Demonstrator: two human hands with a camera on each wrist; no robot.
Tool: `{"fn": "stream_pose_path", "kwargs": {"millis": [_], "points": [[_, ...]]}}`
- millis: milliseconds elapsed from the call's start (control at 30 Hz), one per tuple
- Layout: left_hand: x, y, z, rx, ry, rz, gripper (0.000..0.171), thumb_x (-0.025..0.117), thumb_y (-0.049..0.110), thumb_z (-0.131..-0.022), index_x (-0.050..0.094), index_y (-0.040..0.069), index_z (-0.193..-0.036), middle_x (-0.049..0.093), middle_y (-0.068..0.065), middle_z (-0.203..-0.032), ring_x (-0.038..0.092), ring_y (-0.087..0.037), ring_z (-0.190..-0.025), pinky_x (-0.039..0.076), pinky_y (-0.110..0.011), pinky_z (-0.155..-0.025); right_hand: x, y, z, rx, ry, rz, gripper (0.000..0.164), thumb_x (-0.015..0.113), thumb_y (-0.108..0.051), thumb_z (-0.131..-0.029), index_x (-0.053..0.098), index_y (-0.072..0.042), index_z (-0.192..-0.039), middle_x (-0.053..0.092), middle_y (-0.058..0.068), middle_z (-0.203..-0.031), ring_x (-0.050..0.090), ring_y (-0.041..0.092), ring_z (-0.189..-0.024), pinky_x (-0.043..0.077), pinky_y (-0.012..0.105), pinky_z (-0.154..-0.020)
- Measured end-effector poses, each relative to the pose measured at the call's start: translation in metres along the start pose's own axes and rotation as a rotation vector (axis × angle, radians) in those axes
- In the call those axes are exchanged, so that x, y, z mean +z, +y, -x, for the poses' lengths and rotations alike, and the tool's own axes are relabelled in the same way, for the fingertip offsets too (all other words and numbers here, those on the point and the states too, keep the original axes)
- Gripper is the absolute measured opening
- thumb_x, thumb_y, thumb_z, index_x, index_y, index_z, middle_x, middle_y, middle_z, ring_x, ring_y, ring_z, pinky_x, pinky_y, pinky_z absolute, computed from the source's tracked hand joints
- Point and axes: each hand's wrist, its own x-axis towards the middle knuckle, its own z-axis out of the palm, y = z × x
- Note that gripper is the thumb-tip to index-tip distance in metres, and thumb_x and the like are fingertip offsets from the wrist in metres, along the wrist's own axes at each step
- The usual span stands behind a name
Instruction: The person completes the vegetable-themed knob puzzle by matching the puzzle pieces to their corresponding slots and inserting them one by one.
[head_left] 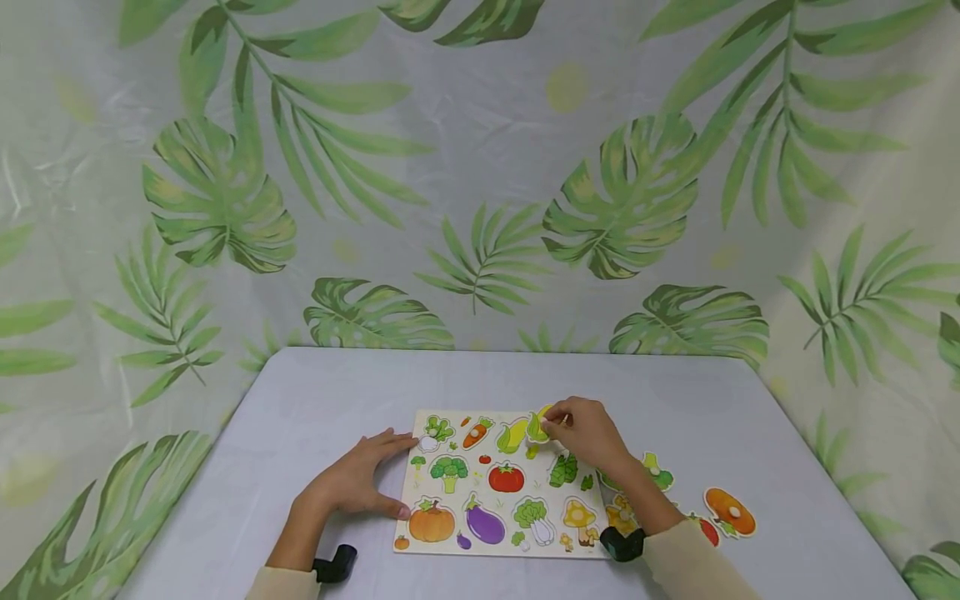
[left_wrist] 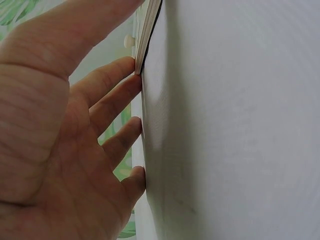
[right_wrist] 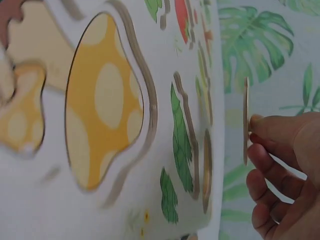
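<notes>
A flat puzzle board (head_left: pixel 512 505) printed with vegetables lies on the table. Along its left edge rests my left hand (head_left: pixel 352 479), fingers spread, thumb by the lower-left side. In the left wrist view, fingertips (left_wrist: pixel 134 82) touch the board's edge. My right hand (head_left: pixel 588 433) pinches a corn piece (head_left: pixel 536 427) above the board's upper right, beside the printed corn (head_left: pixel 513 435). The right wrist view shows this thin piece (right_wrist: pixel 246 120) edge-on, apart from the board, between thumb and fingers. A knobbed carrot piece (head_left: pixel 476 433) sits on the board.
Right of the board lie loose pieces: an orange pumpkin (head_left: pixel 730 510) with a knob, a partly hidden red piece (head_left: pixel 707 531), a green piece (head_left: pixel 662 477) and a yellow mushroom (head_left: pixel 622 515) partly behind my right forearm. A leaf-patterned curtain (head_left: pixel 480 167) hangs behind the white table (head_left: pixel 337 383).
</notes>
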Motion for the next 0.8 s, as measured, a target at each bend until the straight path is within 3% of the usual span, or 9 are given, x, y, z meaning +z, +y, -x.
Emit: {"fn": "stream_pose_path", "kwargs": {"millis": [467,800], "points": [[0.002,-0.003,-0.001,-0.010,0.004,0.001,0.106,0.095,0.054,-0.063,0.049,0.024,-0.154,0.040,-0.006,-0.165,0.025,-0.039,-0.157,0.013,-0.068,-0.127,0.030,-0.017,-0.008,0.004,-0.056,-0.028,0.004,0.079,-0.023,-0.092,0.080,-0.019,-0.094,0.066,-0.008,-0.084,0.053,0.010,-0.072,0.047,0.025,-0.062],[0.002,-0.003,-0.001,0.009,0.009,0.001,0.106,0.095,0.055,-0.063,0.049,0.024,-0.154,0.041,-0.005,-0.164,0.025,-0.039,-0.157,0.012,-0.066,-0.128,0.042,-0.023,-0.009,0.002,-0.042,-0.033,0.004,0.079,-0.020,-0.091,0.079,-0.016,-0.091,0.063,-0.007,-0.079,0.052,0.010,-0.070,0.046,0.025,-0.059]]}}
